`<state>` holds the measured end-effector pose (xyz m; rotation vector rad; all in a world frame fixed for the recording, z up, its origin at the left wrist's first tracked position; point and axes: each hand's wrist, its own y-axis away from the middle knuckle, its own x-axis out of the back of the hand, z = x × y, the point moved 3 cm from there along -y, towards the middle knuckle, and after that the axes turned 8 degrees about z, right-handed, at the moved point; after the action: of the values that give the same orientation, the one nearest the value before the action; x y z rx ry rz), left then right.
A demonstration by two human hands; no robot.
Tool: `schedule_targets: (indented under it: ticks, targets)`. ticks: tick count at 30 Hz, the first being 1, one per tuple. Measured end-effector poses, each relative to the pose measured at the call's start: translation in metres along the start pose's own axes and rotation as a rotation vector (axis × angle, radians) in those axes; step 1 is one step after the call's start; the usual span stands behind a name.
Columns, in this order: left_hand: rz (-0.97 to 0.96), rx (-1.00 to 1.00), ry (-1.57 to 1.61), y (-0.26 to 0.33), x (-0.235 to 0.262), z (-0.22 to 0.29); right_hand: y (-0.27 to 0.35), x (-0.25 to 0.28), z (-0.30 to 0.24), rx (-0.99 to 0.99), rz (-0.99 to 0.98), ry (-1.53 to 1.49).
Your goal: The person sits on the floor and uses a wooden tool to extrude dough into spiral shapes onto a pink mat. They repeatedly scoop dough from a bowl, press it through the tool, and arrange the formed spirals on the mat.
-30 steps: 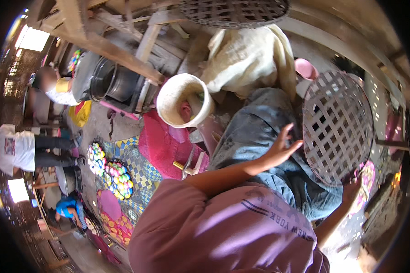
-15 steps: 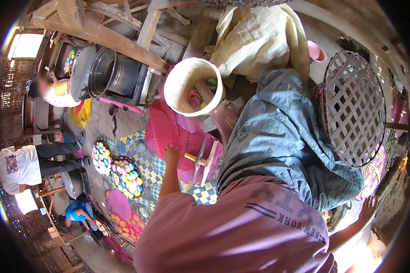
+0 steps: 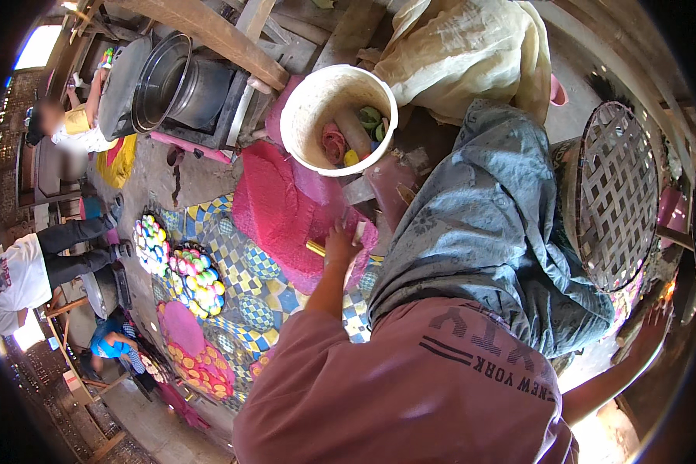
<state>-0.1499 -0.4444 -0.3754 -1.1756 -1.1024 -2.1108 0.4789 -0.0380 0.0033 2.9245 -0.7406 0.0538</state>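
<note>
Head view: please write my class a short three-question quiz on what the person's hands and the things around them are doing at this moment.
1. True or false: the left hand is down at the pink cloth.
2. Which stands just beyond that cloth? A) a white bucket holding coloured items B) a glass jar C) a wooden crate
3. Fill in: the right hand is low beside a round woven ______.

Key
1. True. It reaches the cloth's edge next to a small yellow object; whether its grip is closed on anything cannot be told.
2. A
3. tray
</note>
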Motion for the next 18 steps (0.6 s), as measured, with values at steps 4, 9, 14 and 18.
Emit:
schedule_targets:
  ticks: [4, 9, 14, 18]
  targets:
    - [-0.008, -0.222, 0.248, 0.021, 0.127, 0.04, 0.088, -0.098, -0.004, 0.086, -0.571, 0.12]
    - [0.071, -0.388, 1.256, 0.073, 0.324, 0.145, 0.269, -0.259, 0.034, 0.244, -1.686, 0.366]
    - [0.315, -0.621, 1.537, 0.093, 0.383, 0.244, 0.372, -0.336, 0.033, 0.288, -1.734, 0.281]
    - [0.586, -0.712, 1.51, 0.067, 0.342, 0.212, 0.328, -0.32, 0.03, 0.291, -1.581, 0.209]
